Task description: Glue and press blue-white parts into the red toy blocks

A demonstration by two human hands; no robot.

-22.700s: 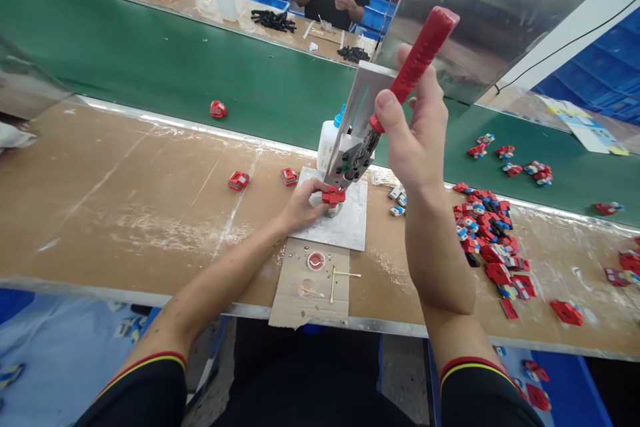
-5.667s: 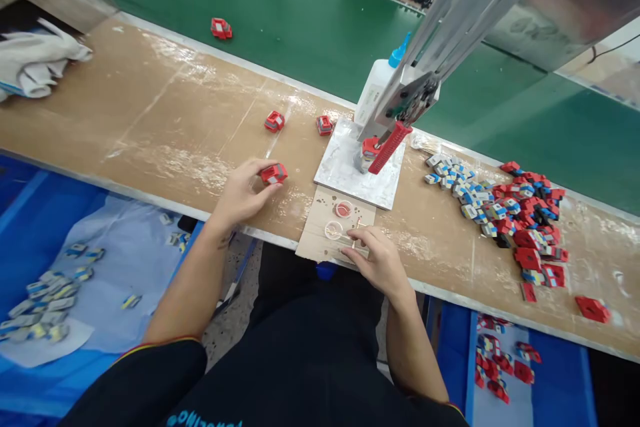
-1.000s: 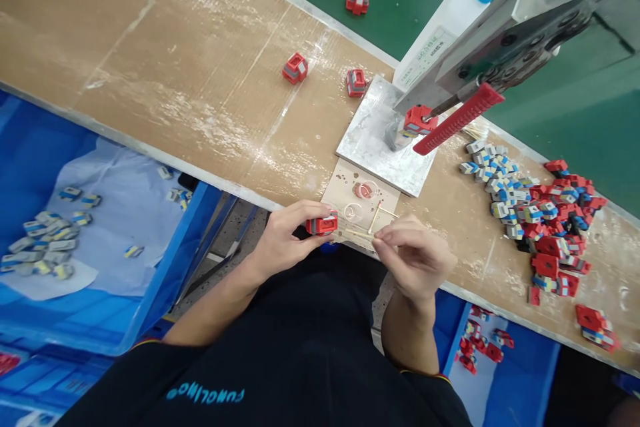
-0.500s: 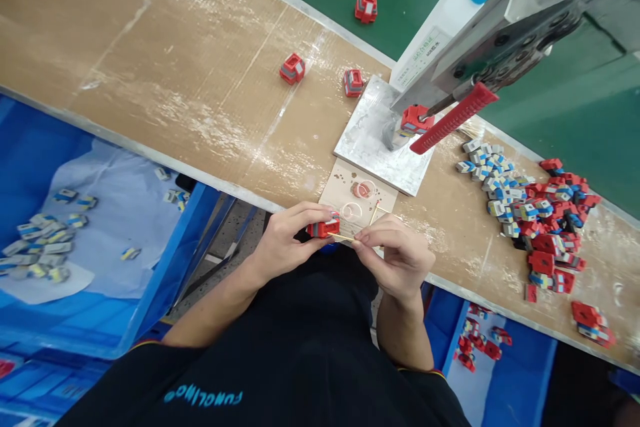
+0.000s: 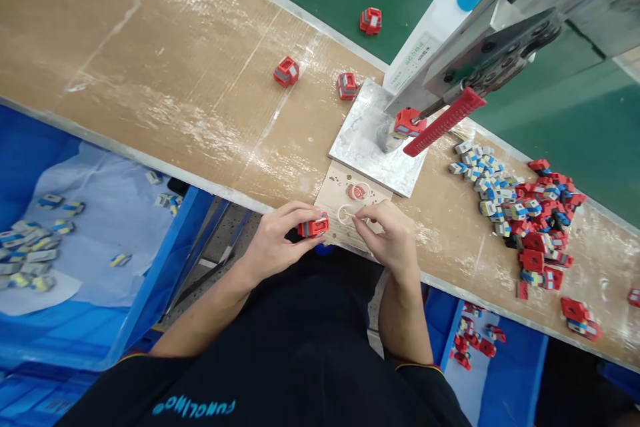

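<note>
Head view: left hand grips a red-and-grey toy vehicle body at the workbench's near edge. Right hand pinches a thin swab at the clear dish on cardboard, by the press plate's near edge.

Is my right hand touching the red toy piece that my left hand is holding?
Apart: in the head view, cardboard shows between the right hand and the red toy piece, which the left hand grips.
</note>
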